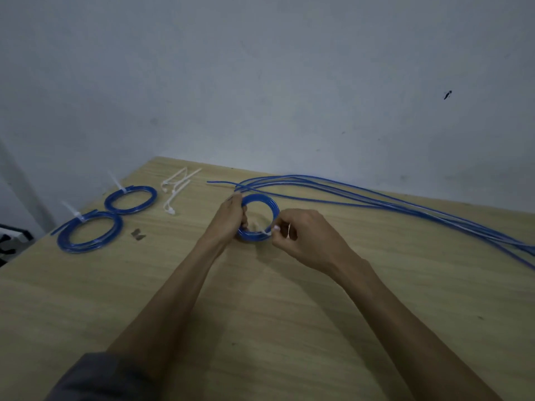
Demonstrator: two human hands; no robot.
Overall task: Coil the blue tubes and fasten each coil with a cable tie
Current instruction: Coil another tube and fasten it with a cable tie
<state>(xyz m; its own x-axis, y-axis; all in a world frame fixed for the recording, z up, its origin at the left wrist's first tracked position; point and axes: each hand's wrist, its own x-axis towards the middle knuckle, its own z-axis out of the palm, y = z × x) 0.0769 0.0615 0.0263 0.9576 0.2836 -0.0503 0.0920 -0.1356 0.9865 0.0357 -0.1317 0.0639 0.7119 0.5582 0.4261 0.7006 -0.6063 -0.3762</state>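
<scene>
A small coil of blue tube (265,205) stands in the middle of the wooden table (260,314). My left hand (231,217) grips the coil's left side. My right hand (304,235) pinches a white cable tie (267,231) at the coil's lower right edge. Two finished coils lie at the left, one (130,199) farther back and one (89,231) nearer, each with a white tie sticking up. Several loose blue tubes (376,198) run from behind the held coil to the right edge of the table.
Several spare white cable ties (175,189) lie behind and between the finished coils and my hands. A small dark mark (138,234) shows on the wood near the nearer coil. A pale wall rises right behind the table's far edge.
</scene>
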